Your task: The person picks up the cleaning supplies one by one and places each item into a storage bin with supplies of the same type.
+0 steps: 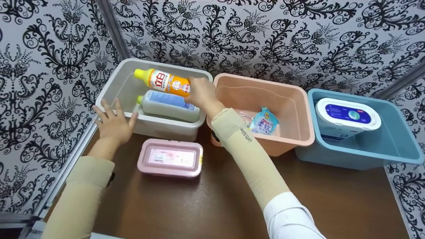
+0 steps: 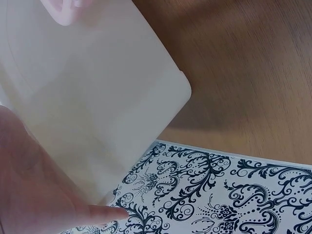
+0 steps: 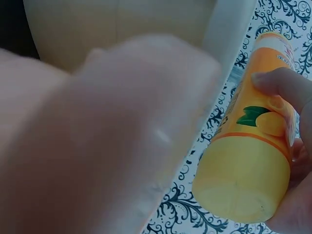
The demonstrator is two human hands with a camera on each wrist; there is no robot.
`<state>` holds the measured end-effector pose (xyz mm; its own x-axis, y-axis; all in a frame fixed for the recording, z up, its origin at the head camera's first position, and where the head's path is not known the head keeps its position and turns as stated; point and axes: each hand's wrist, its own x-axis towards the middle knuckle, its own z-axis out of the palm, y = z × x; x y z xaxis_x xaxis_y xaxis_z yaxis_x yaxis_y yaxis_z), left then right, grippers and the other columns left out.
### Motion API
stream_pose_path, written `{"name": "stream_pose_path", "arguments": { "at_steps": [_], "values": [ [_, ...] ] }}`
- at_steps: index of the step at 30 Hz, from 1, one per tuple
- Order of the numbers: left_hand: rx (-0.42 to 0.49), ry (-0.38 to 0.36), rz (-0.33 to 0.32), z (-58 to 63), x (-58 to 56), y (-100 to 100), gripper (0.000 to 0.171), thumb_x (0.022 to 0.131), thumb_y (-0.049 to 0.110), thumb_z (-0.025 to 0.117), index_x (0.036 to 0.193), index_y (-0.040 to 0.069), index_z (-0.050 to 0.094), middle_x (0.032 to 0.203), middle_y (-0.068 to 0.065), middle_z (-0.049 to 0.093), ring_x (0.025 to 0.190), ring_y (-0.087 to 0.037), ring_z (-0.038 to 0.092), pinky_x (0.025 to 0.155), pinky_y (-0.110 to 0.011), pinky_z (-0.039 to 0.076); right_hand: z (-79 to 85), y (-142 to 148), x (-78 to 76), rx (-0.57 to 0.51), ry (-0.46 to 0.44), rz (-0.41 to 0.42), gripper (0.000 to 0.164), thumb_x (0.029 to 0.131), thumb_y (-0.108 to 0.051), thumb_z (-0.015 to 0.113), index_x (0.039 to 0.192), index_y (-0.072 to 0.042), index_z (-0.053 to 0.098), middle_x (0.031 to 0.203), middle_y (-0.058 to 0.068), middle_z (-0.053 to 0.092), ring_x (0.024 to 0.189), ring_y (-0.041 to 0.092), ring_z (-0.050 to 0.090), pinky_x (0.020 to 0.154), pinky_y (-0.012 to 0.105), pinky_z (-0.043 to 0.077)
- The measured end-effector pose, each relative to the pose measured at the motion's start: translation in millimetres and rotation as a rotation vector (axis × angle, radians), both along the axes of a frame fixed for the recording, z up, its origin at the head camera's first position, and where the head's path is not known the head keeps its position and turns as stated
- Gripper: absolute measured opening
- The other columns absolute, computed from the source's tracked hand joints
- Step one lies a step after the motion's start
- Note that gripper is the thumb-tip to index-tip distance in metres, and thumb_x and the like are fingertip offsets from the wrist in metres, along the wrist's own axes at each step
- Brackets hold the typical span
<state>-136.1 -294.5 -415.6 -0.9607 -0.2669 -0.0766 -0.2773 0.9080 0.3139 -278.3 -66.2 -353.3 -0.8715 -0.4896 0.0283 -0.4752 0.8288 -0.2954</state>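
Note:
My right hand grips an orange bottle with a yellow cap by its base end. The bottle lies on its side above the grey-white bin, cap to the left; in the right wrist view its pale yellow base faces the camera. Below it, a white bottle with a blue label and yellow-green cap lies inside the bin. My left hand, fingers spread, rests at the bin's front left rim. The left wrist view shows that hand against the bin's wall.
A pink lidded box sits on the brown table in front of the bin. The orange-pink bin holds a blue soft pack. At right, a blue bin contains a white-lidded tub. Patterned walls stand behind and at the sides.

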Motion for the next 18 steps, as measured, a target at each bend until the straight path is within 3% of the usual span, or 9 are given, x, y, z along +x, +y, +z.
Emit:
{"name": "stream_pose_path", "arguments": {
  "at_steps": [7, 14, 18],
  "values": [
    [-0.010, 0.007, 0.019, -2.8, 2.1, -3.0, 0.085, 0.095, 0.061, 0.012, 0.147, -0.004, -0.007, 0.145, -0.039, -0.020, 0.128, -0.063, -0.019, 0.101, -0.075, 0.004, -8.1, -21.1, -5.8, 0.059, 0.046, 0.066, 0.051, 0.069, -0.025, 0.077, 0.114, -0.008, 0.058, 0.103, 0.007, 0.068, 0.095, 0.025, 0.062, 0.085, 0.037, 0.051],
    [-0.018, 0.004, 0.021, -2.8, -0.4, 0.6, 0.083, 0.096, 0.057, 0.017, 0.147, -0.004, -0.006, 0.145, -0.039, -0.019, 0.128, -0.062, -0.020, 0.102, -0.075, 0.004, -17.4, -32.4, -11.5, 0.084, 0.013, 0.048, 0.047, 0.071, -0.026, 0.076, 0.112, -0.012, 0.060, 0.103, 0.005, 0.067, 0.092, 0.022, 0.062, 0.077, 0.038, 0.053],
    [-0.016, 0.007, 0.030, -0.3, -1.0, 2.4, 0.081, 0.097, 0.055, 0.021, 0.148, -0.003, -0.005, 0.146, -0.038, -0.018, 0.129, -0.061, -0.020, 0.103, -0.074, 0.004, -27.0, -32.5, -17.7, 0.108, 0.039, 0.072, 0.041, 0.072, -0.024, 0.076, 0.108, -0.009, 0.064, 0.101, 0.006, 0.069, 0.091, 0.023, 0.063, 0.080, 0.037, 0.052]
  ]
}}
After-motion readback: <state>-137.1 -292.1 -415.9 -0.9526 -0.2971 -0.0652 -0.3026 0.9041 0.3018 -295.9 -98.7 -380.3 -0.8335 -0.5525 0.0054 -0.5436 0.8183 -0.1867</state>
